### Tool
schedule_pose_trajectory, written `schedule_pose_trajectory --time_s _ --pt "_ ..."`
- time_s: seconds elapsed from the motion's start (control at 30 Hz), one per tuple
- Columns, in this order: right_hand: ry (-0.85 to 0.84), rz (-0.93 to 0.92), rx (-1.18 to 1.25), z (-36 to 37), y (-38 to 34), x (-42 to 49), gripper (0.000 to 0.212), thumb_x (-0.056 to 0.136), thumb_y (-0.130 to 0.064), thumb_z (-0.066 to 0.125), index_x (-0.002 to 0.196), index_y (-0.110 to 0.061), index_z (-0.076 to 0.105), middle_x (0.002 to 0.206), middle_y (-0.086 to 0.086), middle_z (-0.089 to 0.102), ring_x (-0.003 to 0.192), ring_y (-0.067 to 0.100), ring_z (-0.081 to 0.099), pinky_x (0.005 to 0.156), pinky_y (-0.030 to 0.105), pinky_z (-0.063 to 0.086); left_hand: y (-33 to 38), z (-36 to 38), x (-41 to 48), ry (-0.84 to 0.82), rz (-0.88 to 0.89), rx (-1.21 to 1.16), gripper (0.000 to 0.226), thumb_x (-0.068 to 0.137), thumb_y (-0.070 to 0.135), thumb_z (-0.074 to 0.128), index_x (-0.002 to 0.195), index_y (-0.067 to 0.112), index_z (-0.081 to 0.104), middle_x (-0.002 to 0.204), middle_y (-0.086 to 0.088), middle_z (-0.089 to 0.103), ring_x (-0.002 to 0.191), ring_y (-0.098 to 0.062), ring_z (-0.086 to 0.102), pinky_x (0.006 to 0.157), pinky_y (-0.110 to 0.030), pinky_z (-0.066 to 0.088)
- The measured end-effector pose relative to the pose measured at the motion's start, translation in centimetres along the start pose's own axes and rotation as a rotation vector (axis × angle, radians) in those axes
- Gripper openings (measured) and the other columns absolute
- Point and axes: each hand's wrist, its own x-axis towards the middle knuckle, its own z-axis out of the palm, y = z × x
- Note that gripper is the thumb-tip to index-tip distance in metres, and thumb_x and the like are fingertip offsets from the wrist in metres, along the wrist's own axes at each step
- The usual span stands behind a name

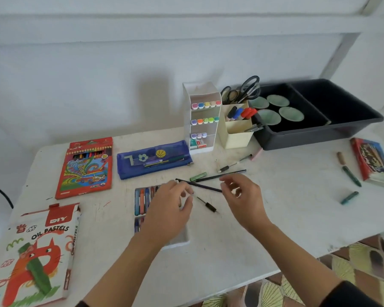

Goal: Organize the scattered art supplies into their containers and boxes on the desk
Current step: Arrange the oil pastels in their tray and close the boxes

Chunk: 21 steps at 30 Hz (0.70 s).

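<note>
My left hand (169,207) hovers over the white oil pastel tray (142,202), fingers bent; blur hides whether they pinch anything. A thin brush with a black grip (208,206) lies with its end at those fingertips. My right hand (242,196) is open with spread fingers, its thumb near the end of a dark pencil (200,185) lying between the hands. A second black pencil (222,175) and a green pastel (198,176) lie just beyond. The oil pastels box (38,251) lies front left, the colour pencil box (84,167) behind it.
A blue pencil case (153,159), white marker rack (203,118) and cream holder with scissors (236,129) stand behind. A dark bin (319,134) sits back right. Loose pastels (350,175) and a red box (372,161) lie right. A pen (234,163) lies near the holder.
</note>
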Motion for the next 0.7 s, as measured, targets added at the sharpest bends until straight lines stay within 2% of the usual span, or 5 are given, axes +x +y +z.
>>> schedule_pose_trajectory --time_s 0.13,0.23,0.3,0.53,0.7 --pt "0.059 -0.06 -0.219 -3.9 3.6 2.9 0.013 0.093 -0.012 0.066 0.104 -0.017 0.07 0.095 -0.008 0.066 0.084 0.006 0.059 0.071 0.015 0.044 1.4 2.6 3.8 0.008 0.056 0.06 0.024 0.097 0.025 0.06 0.12 0.024 0.064 0.114 0.007 0.06 0.108 -0.013 0.051 0.093 -0.03 0.047" --pt "0.016 -0.08 -0.399 -6.2 6.6 5.5 0.024 0.094 -0.011 0.063 0.118 -0.01 0.067 0.114 0.002 0.067 0.104 0.019 0.059 0.088 0.022 0.042 1.9 4.2 6.0 -0.019 -0.02 0.192 0.039 0.099 0.025 0.057 0.137 0.021 0.057 0.133 0.001 0.058 0.118 -0.02 0.046 0.098 -0.034 0.044" --pt "-0.058 -0.136 -0.454 -7.1 8.2 7.2 0.029 0.093 -0.004 0.059 0.121 -0.006 0.066 0.12 0.007 0.066 0.109 0.025 0.059 0.09 0.025 0.043 2.0 4.8 6.8 -0.05 -0.089 0.279 0.042 0.099 0.026 0.057 0.141 0.022 0.055 0.138 0.0 0.057 0.122 -0.022 0.046 0.1 -0.035 0.043" --pt "-0.286 -0.326 -0.489 -7.8 13.2 11.8 0.042 0.074 0.022 0.053 0.107 0.001 0.067 0.11 0.014 0.064 0.1 0.037 0.06 0.084 0.044 0.057 3.0 5.4 8.8 -0.032 -0.324 0.323 0.027 0.092 0.025 0.071 0.12 0.022 0.072 0.114 0.002 0.064 0.105 -0.015 0.056 0.092 -0.026 0.042" --pt "-0.365 -0.437 -0.502 -8.4 14.1 13.9 0.028 0.074 0.019 0.058 0.093 -0.001 0.065 0.1 0.013 0.059 0.088 0.033 0.058 0.063 0.04 0.054 4.6 5.5 8.9 -0.012 -0.402 0.377 0.023 0.093 0.022 0.071 0.115 0.02 0.073 0.103 0.003 0.055 0.094 -0.013 0.051 0.086 -0.025 0.039"
